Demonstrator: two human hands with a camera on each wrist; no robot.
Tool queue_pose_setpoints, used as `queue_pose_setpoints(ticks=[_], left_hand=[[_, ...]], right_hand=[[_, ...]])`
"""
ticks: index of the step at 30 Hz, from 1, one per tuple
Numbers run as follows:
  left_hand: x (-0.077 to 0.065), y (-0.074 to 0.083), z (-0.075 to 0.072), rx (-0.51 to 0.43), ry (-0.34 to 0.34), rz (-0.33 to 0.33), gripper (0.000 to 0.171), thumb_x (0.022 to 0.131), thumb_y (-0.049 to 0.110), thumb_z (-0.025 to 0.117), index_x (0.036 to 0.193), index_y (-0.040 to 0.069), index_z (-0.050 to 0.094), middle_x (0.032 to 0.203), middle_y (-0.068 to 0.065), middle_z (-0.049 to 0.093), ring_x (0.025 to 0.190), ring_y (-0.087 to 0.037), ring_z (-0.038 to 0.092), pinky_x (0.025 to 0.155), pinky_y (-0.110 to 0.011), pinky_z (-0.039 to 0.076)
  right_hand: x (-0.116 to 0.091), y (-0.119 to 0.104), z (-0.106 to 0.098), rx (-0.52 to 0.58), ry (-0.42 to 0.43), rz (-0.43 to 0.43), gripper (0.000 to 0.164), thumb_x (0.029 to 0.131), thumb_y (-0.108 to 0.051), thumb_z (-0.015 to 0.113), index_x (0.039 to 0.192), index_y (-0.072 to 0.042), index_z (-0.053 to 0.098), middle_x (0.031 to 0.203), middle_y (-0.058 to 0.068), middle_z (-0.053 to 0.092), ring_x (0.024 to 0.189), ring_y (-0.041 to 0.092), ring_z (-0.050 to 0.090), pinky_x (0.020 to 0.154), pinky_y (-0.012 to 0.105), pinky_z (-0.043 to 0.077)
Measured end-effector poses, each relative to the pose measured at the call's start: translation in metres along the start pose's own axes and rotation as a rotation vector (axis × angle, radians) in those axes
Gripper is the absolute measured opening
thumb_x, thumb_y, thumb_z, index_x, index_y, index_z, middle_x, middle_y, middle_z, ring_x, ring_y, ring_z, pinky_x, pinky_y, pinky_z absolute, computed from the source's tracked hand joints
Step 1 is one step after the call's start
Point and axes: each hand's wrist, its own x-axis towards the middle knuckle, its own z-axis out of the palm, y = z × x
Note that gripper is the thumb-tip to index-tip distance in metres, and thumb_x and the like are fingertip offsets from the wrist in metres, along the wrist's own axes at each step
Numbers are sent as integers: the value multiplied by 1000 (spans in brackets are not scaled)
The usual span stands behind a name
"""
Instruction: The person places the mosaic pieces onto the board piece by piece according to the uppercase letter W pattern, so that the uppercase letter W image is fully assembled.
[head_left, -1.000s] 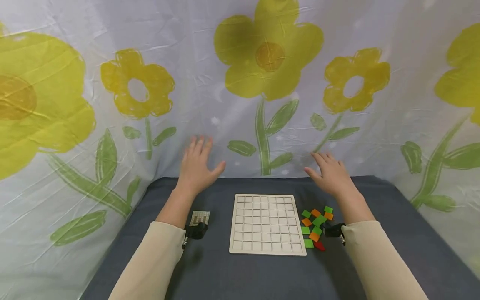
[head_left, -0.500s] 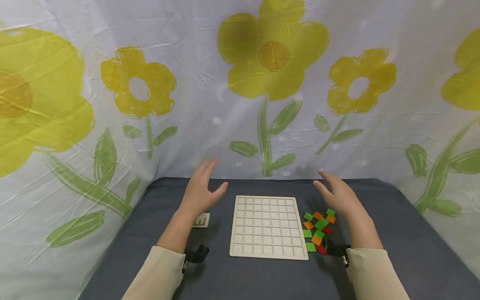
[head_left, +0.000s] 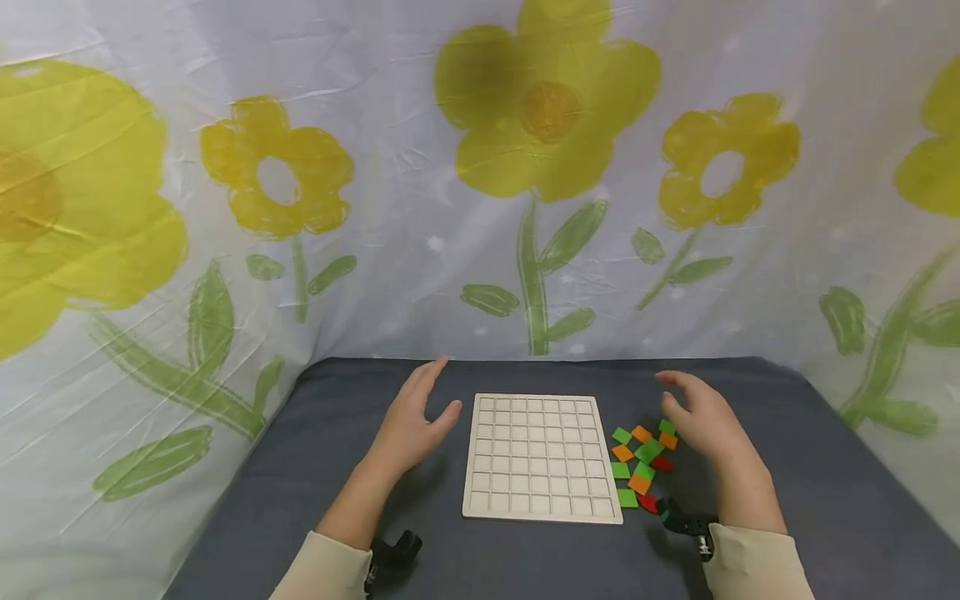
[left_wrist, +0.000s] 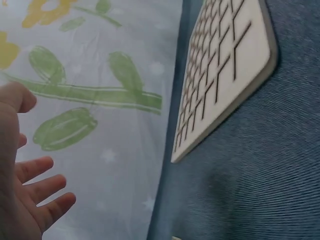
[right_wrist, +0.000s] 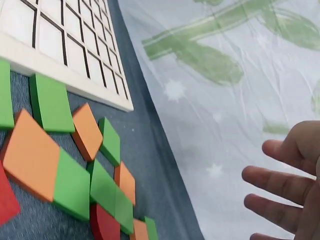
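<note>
A pale wooden board point(head_left: 543, 457) with a grid of square recesses lies flat on the dark cloth. Against and beyond its right edge are several loose flat pieces: green squares point(head_left: 649, 452), orange squares point(head_left: 639, 484) and red pieces, one with a curved edge point(head_left: 648, 503). My left hand point(head_left: 408, 429) hovers left of the board, fingers extended and thumb apart, holding nothing. Over on the right, my right hand point(head_left: 705, 418) is raised beside the pieces, its fingers relaxed and gripping nothing. The right wrist view shows green tiles point(right_wrist: 52, 103) resting close to the board's edge.
A dark grey cloth point(head_left: 525, 562) covers the table. Behind it hangs a pale curtain point(head_left: 390, 208) printed with yellow flowers. Black wrist cameras point(head_left: 396, 552) sit at both cuffs.
Both hands have come down and back toward the person from near the curtain, and have turned more sideways. The small gridded card on the left is now hidden behind the left hand and forearm.
</note>
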Motion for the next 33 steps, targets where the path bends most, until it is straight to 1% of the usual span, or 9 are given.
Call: queue_pose_setpoints(ticks=[5, 11, 14, 17, 20, 23, 27, 30, 33], left_hand=[[-5, -5, 10, -4, -20, -5, 68, 100, 24, 68, 160, 20, 36, 155, -7, 43, 137, -31, 49, 102, -57, 45], [-10, -13, 23, 25, -145, -35, 57, 100, 19, 67, 153, 14, 47, 143, -9, 55, 118, -29, 60, 90, -49, 51], [-10, -14, 28, 46, -199, -50, 53, 100, 21, 66, 150, 13, 51, 133, -7, 61, 102, -23, 60, 81, -43, 50], [-11, -15, 32, 68, -233, -44, 50, 100, 20, 66, 148, 11, 54, 130, -7, 61, 87, -15, 56, 73, -36, 48], [-12, -17, 38, 78, -266, -33, 49, 101, 18, 65, 147, 8, 54, 130, -8, 60, 77, -13, 52, 67, -33, 47], [-15, -18, 42, 83, -316, -21, 47, 101, 17, 64, 145, 5, 55, 123, -9, 62, 80, -14, 54, 70, -36, 47], [-18, -20, 45, 106, -402, 1, 44, 100, 19, 64, 142, 4, 58, 107, -4, 60, 84, -15, 53, 74, -39, 45], [-19, -21, 46, 107, -430, 16, 38, 100, 19, 65, 135, 4, 63, 102, -1, 58, 83, -15, 53, 75, -39, 47], [-19, -22, 47, 105, -428, 25, 30, 97, 16, 69, 125, 4, 69, 103, 0, 60, 87, -15, 57, 80, -40, 50]], right_hand=[[-3, 10, 1, 2, -26, 29, 41, 107, -14, 50, 144, 2, 52, 144, 29, 49, 126, 49, 50, 94, 62, 45], [-5, 24, 6, -24, -109, 110, 38, 106, -11, 52, 140, 6, 55, 137, 33, 54, 121, 51, 54, 93, 62, 48], [-2, 31, 11, -53, -140, 150, 39, 105, -12, 54, 139, 7, 56, 134, 34, 55, 118, 52, 55, 92, 62, 47], [1, 39, 17, -87, -148, 169, 39, 103, -12, 56, 137, 8, 58, 128, 35, 59, 112, 50, 58, 90, 62, 48], [3, 44, 21, -103, -150, 171, 39, 100, -8, 56, 135, 10, 59, 117, 33, 62, 94, 43, 60, 79, 54, 49], [4, 46, 23, -117, -152, 156, 39, 97, -4, 55, 132, 12, 60, 112, 30, 64, 83, 34, 55, 72, 47, 43], [4, 47, 24, -120, -158, 156, 38, 97, -4, 54, 132, 12, 61, 108, 27, 63, 81, 31, 51, 70, 44, 40], [4, 47, 24, -107, -152, 168, 39, 99, -4, 54, 134, 11, 59, 105, 25, 63, 81, 31, 51, 69, 44, 39], [3, 47, 24, -106, -131, 190, 39, 100, -6, 56, 135, 9, 59, 112, 30, 64, 88, 40, 58, 75, 49, 47]])
